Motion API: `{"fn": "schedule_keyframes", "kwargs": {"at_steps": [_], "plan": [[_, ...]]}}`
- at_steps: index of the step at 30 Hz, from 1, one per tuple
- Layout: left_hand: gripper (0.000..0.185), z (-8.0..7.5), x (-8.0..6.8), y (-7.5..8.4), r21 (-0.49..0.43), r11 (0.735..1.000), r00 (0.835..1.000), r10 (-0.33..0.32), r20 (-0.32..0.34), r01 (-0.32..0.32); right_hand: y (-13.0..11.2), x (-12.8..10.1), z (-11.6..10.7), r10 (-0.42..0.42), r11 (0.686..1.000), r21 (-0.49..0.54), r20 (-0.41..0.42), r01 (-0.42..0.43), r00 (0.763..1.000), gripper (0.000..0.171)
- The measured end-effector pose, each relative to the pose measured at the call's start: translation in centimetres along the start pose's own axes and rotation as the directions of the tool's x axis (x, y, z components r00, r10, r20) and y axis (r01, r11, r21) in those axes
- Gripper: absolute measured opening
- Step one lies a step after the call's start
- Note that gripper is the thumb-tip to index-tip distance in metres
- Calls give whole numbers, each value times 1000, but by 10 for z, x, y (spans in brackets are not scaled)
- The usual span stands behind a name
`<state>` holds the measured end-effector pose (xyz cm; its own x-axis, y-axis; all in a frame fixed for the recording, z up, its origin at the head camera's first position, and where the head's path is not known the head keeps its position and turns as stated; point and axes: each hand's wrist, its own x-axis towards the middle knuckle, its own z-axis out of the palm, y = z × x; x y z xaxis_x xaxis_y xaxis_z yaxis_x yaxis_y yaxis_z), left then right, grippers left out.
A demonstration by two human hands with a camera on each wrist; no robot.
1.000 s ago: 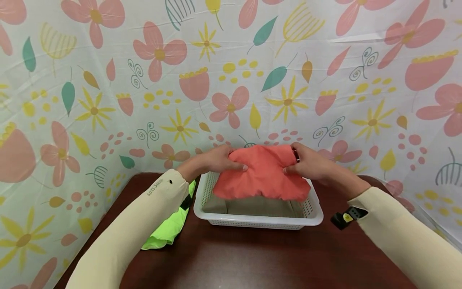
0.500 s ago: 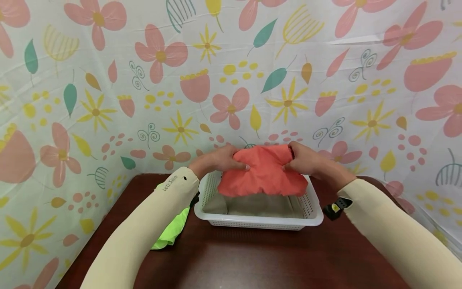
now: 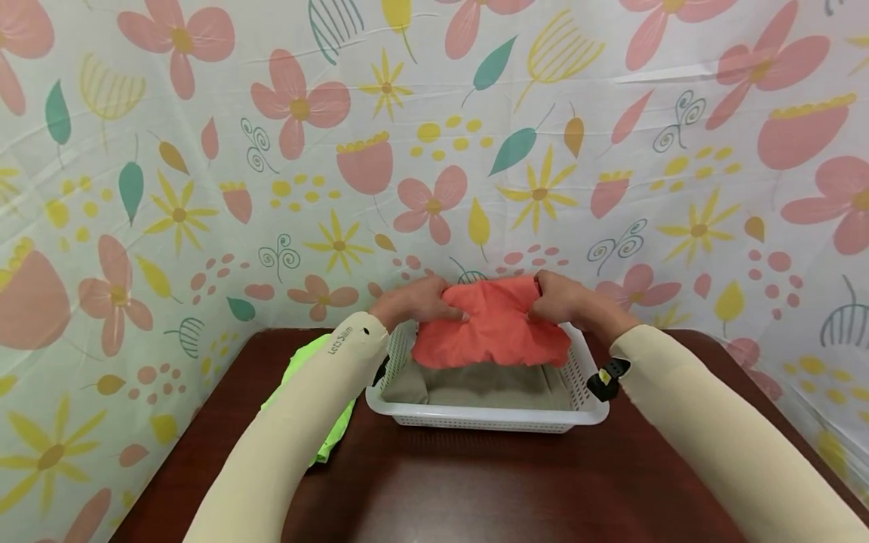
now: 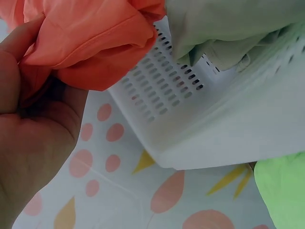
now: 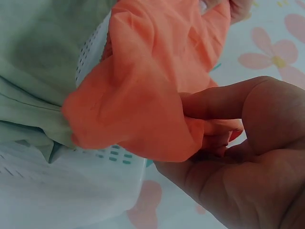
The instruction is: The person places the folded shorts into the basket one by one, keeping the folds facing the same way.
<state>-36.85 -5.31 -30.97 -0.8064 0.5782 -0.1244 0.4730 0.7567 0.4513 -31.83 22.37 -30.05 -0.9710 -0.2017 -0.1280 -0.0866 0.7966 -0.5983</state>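
A folded coral-red cloth garment hangs over the back part of a white perforated plastic basket. My left hand grips its left side, thumb in front and fingers behind. On the other side my right hand pinches it the same way, as the right wrist view shows with the thumb and fingers round the coral fabric. Inside the basket lies a grey-green cloth, its folds also seen in the left wrist view. The fingers behind the garment are mostly hidden.
A neon-green cloth lies on the dark brown table left of the basket, partly behind my left sleeve. A flower-patterned curtain stands right behind the table. A black wrist strap is on my right wrist.
Both hands have drawn slightly closer together, narrowing the coral garment between them. Its lower edge is a little higher over the basket. The left forearm has shifted right, uncovering more neon-green cloth.
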Motion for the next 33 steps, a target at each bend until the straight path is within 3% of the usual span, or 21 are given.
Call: {"fn": "schedule_keyframes", "kwargs": {"at_steps": [4,11,16,22,33], "plan": [[31,2,4,-2,20,1000,1000,-8,0,8,2,5,0,30,999,-23,6,-30,1000,42],[30,12,13,-1,1,1000,1000,-26,13,26,10,11,3,85,994,-64,23,-83,996,56],[34,18,20,0,41,996,997,-79,9,79,16,13,6,85,994,-66,32,-83,996,53],[45,23,25,-1,65,991,993,-117,16,115,21,22,11,93,995,-27,62,-92,994,34],[50,30,29,-2,38,988,989,-147,20,146,18,32,16,204,978,-63,74,-200,976,15]]}}
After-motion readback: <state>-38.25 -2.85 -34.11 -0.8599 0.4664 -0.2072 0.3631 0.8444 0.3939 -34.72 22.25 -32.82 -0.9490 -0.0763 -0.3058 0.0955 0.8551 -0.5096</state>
